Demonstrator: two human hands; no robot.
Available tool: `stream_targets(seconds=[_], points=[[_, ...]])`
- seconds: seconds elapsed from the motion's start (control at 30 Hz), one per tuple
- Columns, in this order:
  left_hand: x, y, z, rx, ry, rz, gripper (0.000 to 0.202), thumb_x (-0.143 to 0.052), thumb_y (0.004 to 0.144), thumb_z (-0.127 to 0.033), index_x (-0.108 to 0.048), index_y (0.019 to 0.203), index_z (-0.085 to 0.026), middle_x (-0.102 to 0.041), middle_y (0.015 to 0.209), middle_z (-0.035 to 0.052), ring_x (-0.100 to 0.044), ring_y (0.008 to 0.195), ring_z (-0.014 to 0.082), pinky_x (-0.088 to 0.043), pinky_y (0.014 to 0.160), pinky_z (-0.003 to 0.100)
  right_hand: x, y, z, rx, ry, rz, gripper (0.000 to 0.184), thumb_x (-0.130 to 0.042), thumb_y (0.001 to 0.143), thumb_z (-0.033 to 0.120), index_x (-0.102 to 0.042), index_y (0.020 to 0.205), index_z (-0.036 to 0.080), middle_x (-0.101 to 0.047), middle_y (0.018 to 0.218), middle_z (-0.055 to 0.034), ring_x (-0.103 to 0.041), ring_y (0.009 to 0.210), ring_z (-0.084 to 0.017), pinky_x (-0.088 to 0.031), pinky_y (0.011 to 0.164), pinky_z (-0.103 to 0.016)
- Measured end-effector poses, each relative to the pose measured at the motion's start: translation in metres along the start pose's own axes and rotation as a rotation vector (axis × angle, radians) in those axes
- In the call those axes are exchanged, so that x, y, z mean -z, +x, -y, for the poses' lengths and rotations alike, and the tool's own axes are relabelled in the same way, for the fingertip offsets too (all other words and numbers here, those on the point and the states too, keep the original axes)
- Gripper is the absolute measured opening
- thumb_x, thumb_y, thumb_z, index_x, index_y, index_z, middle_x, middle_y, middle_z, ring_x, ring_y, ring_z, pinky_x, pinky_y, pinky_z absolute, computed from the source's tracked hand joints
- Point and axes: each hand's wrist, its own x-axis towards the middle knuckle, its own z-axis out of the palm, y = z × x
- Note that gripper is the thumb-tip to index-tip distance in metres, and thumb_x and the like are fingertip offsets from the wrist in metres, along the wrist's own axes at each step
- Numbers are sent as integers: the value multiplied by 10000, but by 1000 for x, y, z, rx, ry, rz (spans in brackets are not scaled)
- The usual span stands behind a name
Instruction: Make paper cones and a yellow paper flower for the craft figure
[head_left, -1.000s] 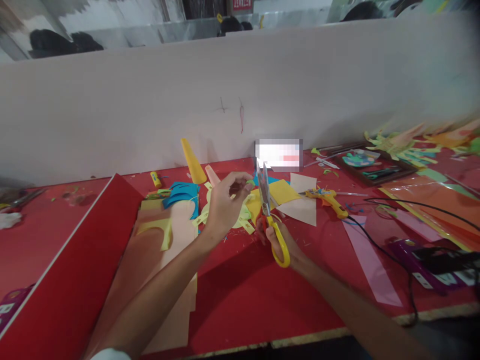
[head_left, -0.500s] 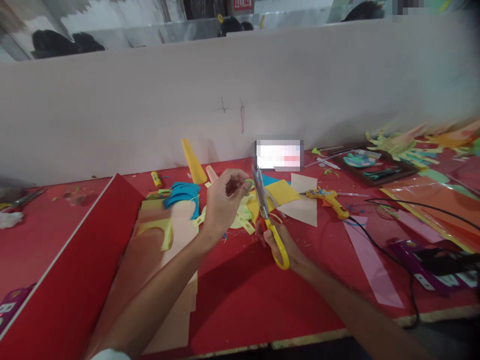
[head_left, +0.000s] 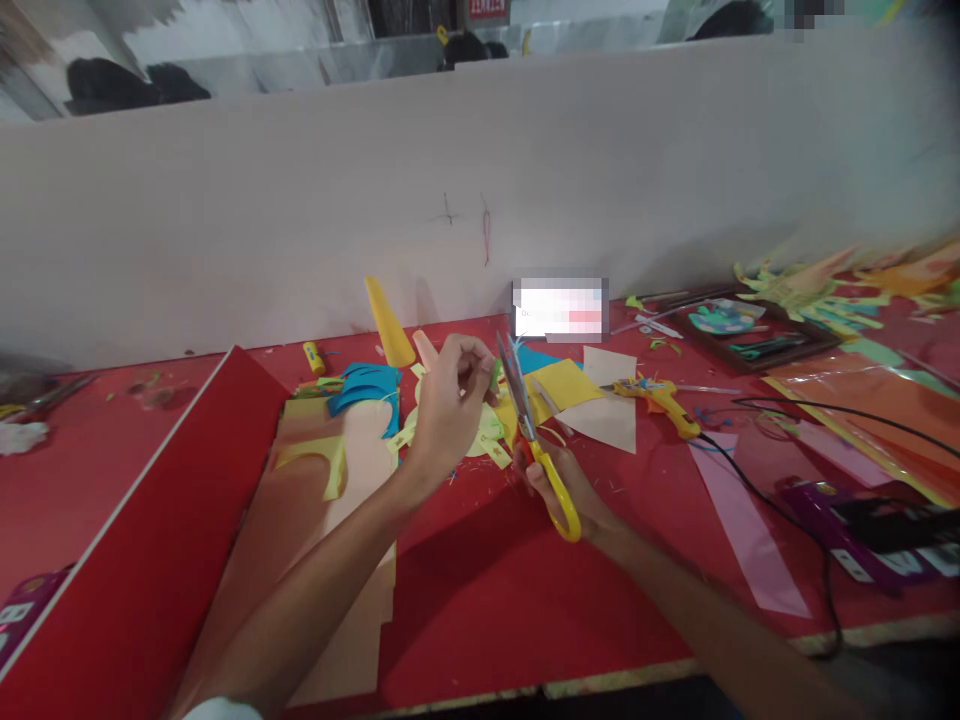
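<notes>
Across the upper half of the frame we see a long, pale grey partition [head_left: 262, 210], its top edge climbing slightly toward the right, with a dark cross mark [head_left: 448, 215] and a thin pink loop [head_left: 487, 238] near its centre. Over it, we make out a patchy white-and-brown wall [head_left: 225, 20] at upper left, a dark panel [head_left: 411, 18] and a small red sign [head_left: 488, 8] at top centre. Below, we have a red table [head_left: 465, 620] spanning the frame, softly shadowed at lower centre, its rough front edge pale against darkness at lower right.
</notes>
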Motion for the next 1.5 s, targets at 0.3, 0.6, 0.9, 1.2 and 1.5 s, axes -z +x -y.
stream_targets(seconds=[0.3, 0.6, 0.9, 1.2, 1.5], points=[[0, 2, 6, -21, -8, -29, 181, -667, 945, -243, -493, 991, -229, -610, 853, -8, -649, 730, 113, -509, 652, 256, 1, -1, -13, 17, -49, -26, 634, -484, 921, 822, -595, 893, 199, -532, 678, 9, -448, 548, -120, -356, 495, -253], [2, 1, 1, -30, 54, -37, 184, -636, 927, -235, -475, 841, -219, -605, 821, -3, -627, 789, 133, -509, 746, 294, 1, -2, -14, -19, 5, -24, 620, -502, 920, 816, -584, 899, 202, -550, 712, 3, -456, 572, -124, -361, 517, -260], [2, 1, 2, -49, 137, -44, 150, -707, 891, -251, -568, 856, -207, -623, 874, 12, -598, 800, 133, -511, 748, 279, -1, -2, -16, -4, 41, -45, 581, -512, 943, 779, -588, 911, 203, -529, 722, 10, -427, 577, -124, -354, 526, -270], [3, 2, 5, -76, 111, -26, 81, -592, 917, -126, -594, 904, -205, -662, 907, 21, -631, 827, 127, -520, 771, 276, 1, -2, -12, 17, -7, -57, 580, -491, 960, 768, -593, 888, 202, -523, 697, 10, -433, 578, -130, -349, 548, -282], [2, 2, 8, -48, 117, -48, 69, -657, 933, -210, -598, 969, -214, -642, 916, 17, -630, 851, 131, -518, 762, 268, 1, -2, -8, 21, -45, -37, 617, -440, 955, 806, -556, 845, 211, -494, 667, 21, -422, 570, -130, -346, 538, -280]])
